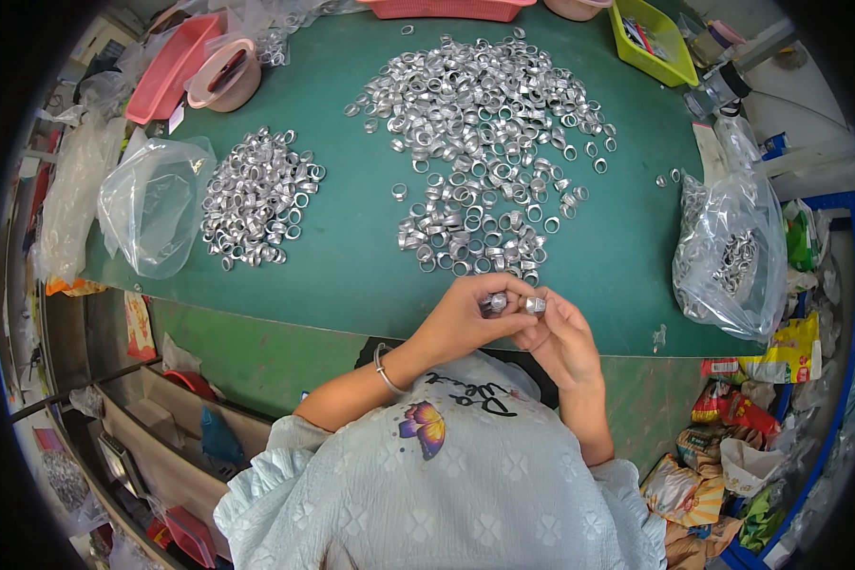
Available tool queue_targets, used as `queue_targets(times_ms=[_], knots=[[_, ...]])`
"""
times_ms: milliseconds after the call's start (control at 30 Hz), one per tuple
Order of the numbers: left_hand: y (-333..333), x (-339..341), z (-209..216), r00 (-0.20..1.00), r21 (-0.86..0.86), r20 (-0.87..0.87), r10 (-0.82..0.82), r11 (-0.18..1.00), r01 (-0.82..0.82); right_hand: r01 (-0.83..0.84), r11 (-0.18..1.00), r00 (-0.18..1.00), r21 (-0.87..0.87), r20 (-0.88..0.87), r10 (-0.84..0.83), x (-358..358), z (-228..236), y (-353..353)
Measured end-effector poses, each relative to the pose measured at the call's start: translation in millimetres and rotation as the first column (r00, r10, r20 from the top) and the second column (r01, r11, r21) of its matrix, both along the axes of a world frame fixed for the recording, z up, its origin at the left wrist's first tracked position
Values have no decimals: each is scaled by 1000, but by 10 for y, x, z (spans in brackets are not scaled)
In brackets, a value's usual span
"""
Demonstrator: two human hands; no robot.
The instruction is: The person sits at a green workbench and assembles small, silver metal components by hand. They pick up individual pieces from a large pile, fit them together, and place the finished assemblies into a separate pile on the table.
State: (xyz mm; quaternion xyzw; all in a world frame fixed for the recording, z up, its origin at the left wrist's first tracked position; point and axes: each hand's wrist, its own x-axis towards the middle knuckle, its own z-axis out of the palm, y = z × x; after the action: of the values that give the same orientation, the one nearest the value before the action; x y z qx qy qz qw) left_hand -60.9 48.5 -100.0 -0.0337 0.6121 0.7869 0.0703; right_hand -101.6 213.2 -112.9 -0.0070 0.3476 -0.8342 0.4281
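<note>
Both my hands meet just over the near edge of the green table. Bent fingers of my left hand [464,321] close around silvery metal rings [494,302]; how many are tucked inside cannot be seen. Between the fingertips of my right hand [570,350] sits another metal ring [534,305] with a broad, faceted top, close beside the left fingertips. Just beyond my hands, the near end of a large heap of similar rings [475,104] spreads toward the far side. A smaller pile of rings [259,195] lies to the left.
A clear plastic bag [157,209] lies left of the small pile. Another bag [731,252], holding rings, rests at the right edge. Pink basket [174,71], pink bowl [225,76] and yellow-green basket [653,40] stand at the back. Open drawers [171,413] are at lower left.
</note>
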Motion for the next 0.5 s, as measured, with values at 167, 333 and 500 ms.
queue_targets(times_ms=[167, 333, 500], knots=[[-25, 27, -46, 1000, -76, -1, 22, 997, -22, 93, 956, 966, 277, -258, -19, 62, -6, -23], [-93, 28, 39, 967, 150, 228, -110, 986, 77, 400, 748, 829, 529, -557, -50, -107, -122, 60], [-140, 89, -7, 945, 415, 251, -211, 905, 92, 655, 442, 487, 613, -789, 374, -189, -104, 79]])
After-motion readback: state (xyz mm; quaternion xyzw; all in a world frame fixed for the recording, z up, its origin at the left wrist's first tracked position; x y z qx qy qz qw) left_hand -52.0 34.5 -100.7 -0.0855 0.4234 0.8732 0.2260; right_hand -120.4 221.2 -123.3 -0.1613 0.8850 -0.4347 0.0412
